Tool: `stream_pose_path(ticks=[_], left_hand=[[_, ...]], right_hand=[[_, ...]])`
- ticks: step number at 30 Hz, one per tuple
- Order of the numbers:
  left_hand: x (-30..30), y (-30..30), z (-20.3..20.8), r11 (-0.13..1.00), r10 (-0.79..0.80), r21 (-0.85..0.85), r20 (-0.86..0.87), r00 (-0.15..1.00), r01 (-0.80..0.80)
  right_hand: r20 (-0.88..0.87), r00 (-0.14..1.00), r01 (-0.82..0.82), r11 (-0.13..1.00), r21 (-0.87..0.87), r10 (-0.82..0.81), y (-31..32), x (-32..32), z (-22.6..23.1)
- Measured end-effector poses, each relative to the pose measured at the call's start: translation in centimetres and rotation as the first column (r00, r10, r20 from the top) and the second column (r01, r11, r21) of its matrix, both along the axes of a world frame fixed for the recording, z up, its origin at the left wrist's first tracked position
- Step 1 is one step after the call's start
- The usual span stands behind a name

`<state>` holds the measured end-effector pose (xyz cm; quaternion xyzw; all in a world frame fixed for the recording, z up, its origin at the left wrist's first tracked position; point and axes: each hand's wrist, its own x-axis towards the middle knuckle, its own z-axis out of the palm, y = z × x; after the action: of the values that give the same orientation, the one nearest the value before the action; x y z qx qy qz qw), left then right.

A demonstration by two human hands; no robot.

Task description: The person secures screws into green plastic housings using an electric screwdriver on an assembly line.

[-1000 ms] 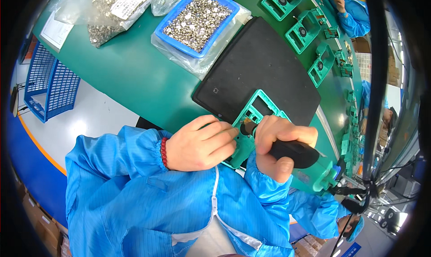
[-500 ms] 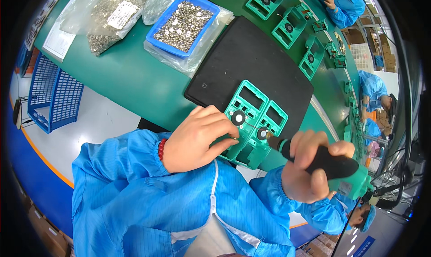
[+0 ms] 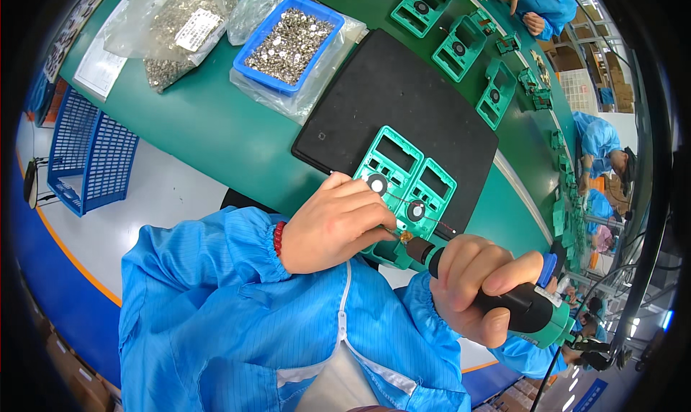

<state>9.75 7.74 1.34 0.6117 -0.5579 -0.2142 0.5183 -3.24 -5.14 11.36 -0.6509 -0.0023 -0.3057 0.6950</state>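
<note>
Two joined green plastic housing pieces (image 3: 415, 169) lie on the black mat, each with rectangular openings and a round black part. Thin wires run from the round parts over the mat's near right edge. My left hand (image 3: 338, 226) rests at the housing's near left side, thumb and forefinger pinched together; whatever sits between them is too small to make out. In a wrapped grip, my right hand (image 3: 475, 279) holds a green and black electric screwdriver (image 3: 529, 310). Its tip, with a brassy glint, points left at the housing's near part, close beside my left fingertips.
A blue tray (image 3: 246, 65) of small metal parts stands beyond the black mat (image 3: 403, 88), next to a clear bag (image 3: 169, 70) of similar parts. More green housings (image 3: 461, 48) line the far right. A blue basket (image 3: 90, 160) stands left; co-workers sit right.
My right hand has brought the screwdriver left and down, its tip now nearer my left fingertips. My left hand has shifted slightly right. The wires now trail out over the mat.
</note>
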Motion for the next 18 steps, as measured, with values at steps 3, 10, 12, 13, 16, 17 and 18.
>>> stream_pose_path(ticks=[3, 10, 12, 13, 16, 17, 18], left_hand=[[0.1, -0.1, 0.3, 1.0, -0.004, -0.006, -0.002, 1.0, 0.004], [0.1, -0.1, 0.3, 0.995, 0.058, -0.091, 0.11, 0.992, -0.048], [0.2, 0.0, 0.5, 0.999, -0.001, -0.037, 0.097, 0.995, 0.005], [0.3, 0.1, 0.6, 0.999, 0.002, -0.037, 0.095, 0.995, 0.002], [0.8, 0.1, 0.5, 0.998, -0.042, -0.04, 0.131, 0.99, 0.048], [0.8, 0.0, 0.4, 0.997, -0.049, -0.056, 0.143, 0.988, 0.057], [0.8, 0.2, 0.4, 0.997, -0.04, -0.064, 0.159, 0.986, 0.051]], right_hand=[[-0.009, 1.0, 0.004, 0.999, -0.032, -0.004, -0.2, 0.1, 0.0], [0.007, 1.0, 0.026, 1.0, 0.001, -0.026, 0.4, 0.9, 0.0], [-0.024, 1.0, -0.006, 0.999, -0.035, 0.005, 0.2, 1.0, 0.2], [-0.026, 1.0, -0.009, 0.999, -0.035, 0.008, 0.1, 0.9, 0.2], [0.001, 0.998, -0.058, 0.998, 0.019, 0.058, -0.3, 0.6, -0.1], [-0.004, 0.996, -0.086, 0.996, 0.007, 0.086, -0.4, 0.7, -0.1], [-0.005, 0.992, -0.13, 0.992, 0.002, 0.13, -0.5, 0.9, -0.3]])
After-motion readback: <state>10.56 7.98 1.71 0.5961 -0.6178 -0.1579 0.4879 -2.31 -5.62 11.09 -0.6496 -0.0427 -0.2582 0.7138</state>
